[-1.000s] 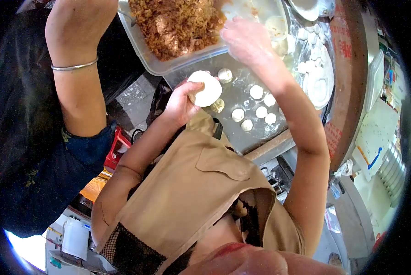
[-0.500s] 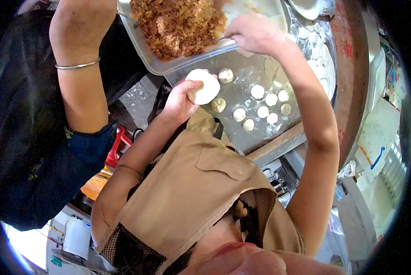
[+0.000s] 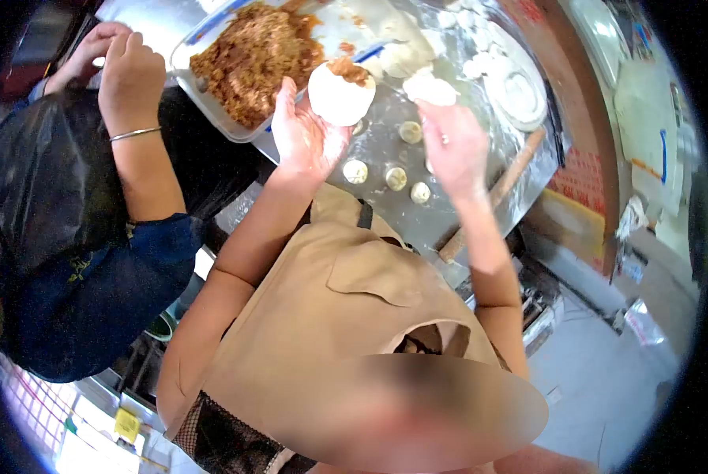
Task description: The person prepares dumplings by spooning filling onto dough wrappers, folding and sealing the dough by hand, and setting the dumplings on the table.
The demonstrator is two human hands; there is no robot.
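At the far left, beyond the worktop's left edge, another person's hands [image 3: 133, 83] show above a shiny black apron [image 3: 50, 142], with a thin silver bracelet [image 3: 135, 134] on one wrist. A clear plastic tub [image 3: 182, 67] stands at the worktop's far left corner, its left part heaped with crumbly reddish-brown filling [image 3: 243, 59]. Just beside it, above the left part of the worktop, the wearer's left hand [image 3: 310, 134] is spread palm up, thumb held away, with a flat round white dough wrapper [image 3: 338, 101] lying across the fingers; a dab of brown filling [image 3: 348, 71] sits at the wrapper's far edge. Small round pale dough pieces [image 3: 396, 178] dot the floured metal worktop [image 3: 445, 213] towards the near edge. The wearer's right hand [image 3: 458, 150], well apart from the left, has bunched fingers at some white dough sheets [image 3: 434, 88]; blur hides whether they grip one. A wooden rolling pin [image 3: 520, 162] lies slantwise near the worktop's right edge, close to a white coiled round of dough [image 3: 516, 93].
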